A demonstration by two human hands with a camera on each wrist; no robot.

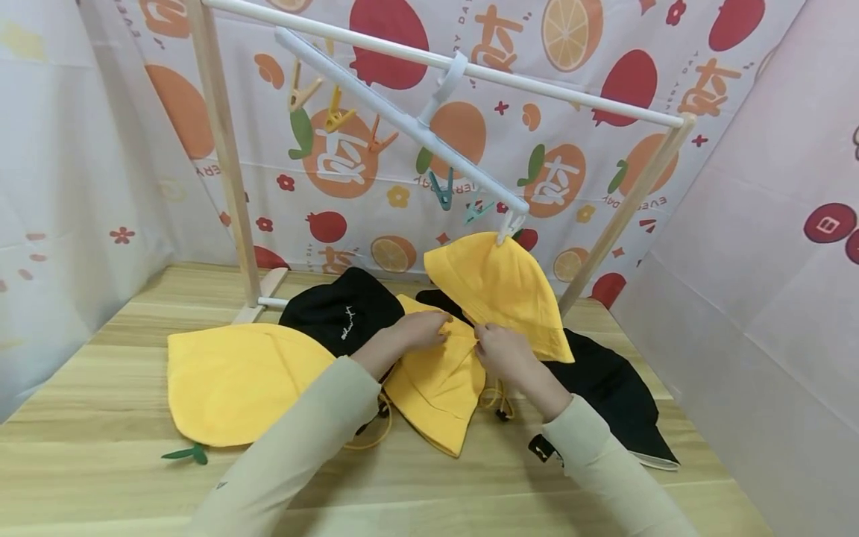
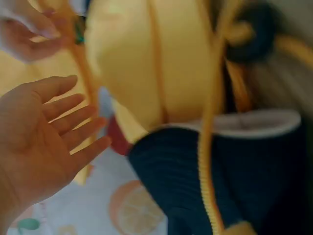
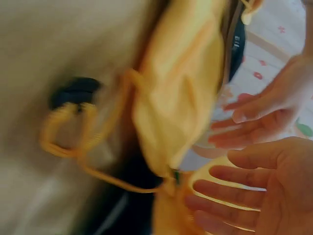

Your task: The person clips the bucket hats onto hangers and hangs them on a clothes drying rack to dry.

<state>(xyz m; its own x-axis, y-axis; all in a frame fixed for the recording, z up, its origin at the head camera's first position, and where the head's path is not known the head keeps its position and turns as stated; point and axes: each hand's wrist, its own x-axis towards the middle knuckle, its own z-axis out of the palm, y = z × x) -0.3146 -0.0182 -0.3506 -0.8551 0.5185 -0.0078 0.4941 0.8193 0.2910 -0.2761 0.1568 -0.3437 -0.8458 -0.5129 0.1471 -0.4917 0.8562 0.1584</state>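
Note:
A yellow bucket hat [image 1: 493, 280] hangs by its crown from a white clip [image 1: 512, 224] at the low end of a pale blue hanger [image 1: 403, 119]. Below it, a second yellow hat [image 1: 436, 380] lies on the table with a drawstring and dark toggle [image 3: 76, 93] beside it. My left hand [image 1: 421, 330] is over this second hat, fingers loosely extended. Close to the lower brim of the hanging hat is my right hand [image 1: 503, 350]. Both wrist views show the left hand [image 2: 44, 142] and right hand [image 3: 264, 186] with fingers spread and nothing gripped.
A wooden rack with a white rod [image 1: 570, 93] carries the tilted hanger and several coloured clips [image 1: 441, 188]. On the table [image 1: 101, 477] lie a yellow hat with a green sprout [image 1: 235, 384] at left, a black cap [image 1: 349, 306] behind, and another black cap [image 1: 604, 388] at right.

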